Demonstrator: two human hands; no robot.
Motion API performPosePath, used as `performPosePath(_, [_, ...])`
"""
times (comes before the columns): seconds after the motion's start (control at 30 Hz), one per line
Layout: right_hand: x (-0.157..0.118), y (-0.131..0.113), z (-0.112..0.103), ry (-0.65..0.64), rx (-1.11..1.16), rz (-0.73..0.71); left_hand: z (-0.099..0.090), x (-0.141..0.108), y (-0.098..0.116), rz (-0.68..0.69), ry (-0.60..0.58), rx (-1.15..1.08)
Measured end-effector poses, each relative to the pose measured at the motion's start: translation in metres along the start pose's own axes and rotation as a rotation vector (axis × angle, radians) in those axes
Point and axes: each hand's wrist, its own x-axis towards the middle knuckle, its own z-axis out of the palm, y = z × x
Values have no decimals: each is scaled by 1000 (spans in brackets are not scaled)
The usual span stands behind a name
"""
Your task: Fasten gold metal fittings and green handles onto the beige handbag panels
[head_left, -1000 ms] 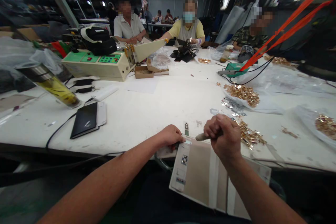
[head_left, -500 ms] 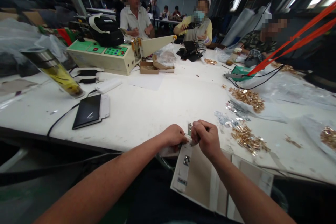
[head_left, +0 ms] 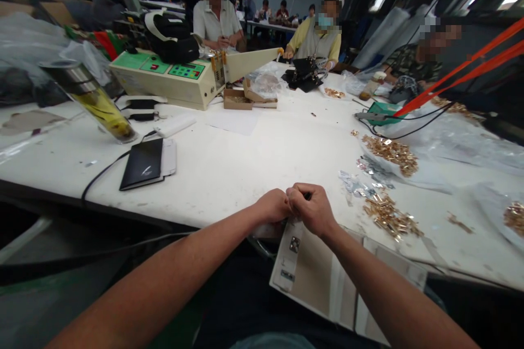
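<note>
A beige panel [head_left: 315,275] with white strips lies over my lap, its top reaching the table edge. Two small metal fittings sit along its left strip: a squarish metal plate [head_left: 294,244] and a flatter metal piece [head_left: 287,275]. My left hand [head_left: 272,207] is closed in a pinch at the panel's top left corner. Pressed against it, my right hand [head_left: 314,208] is curled into a fist over the same corner. A small dark bit shows at the right fist, but what it grips is hidden by the fingers.
To the right lie piles of gold metal pieces [head_left: 388,215] and silver plates [head_left: 358,182]. A black notebook [head_left: 143,163], a glass bottle [head_left: 100,109] and a cream machine [head_left: 164,82] stand left. Orange straps [head_left: 462,68] slant at right. Several people sit beyond.
My right hand has moved slightly left, against my left hand. The small metal piece that stuck up beside it is now covered. The view has shifted a little.
</note>
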Motion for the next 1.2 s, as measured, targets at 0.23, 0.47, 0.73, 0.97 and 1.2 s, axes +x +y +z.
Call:
performPosePath(0.23, [-5,-2,-18,123,290,-5,-1,-13,6,-43,-44,-85])
performPosePath(0.47, [-16,19,-9,159,361,-70,-5,-18,10,-60,-82,-167])
performPosePath(0.73, [-14,7,-9,129,57,-62,-5,-20,13,-40,-50,-125])
performPosePath(0.97, [2,29,-71,185,-705,44,-4,-17,12,-52,-35,-71])
performPosePath(1.2, [-41,62,-84,92,-800,-152,-6,-22,12,-7,-74,-97])
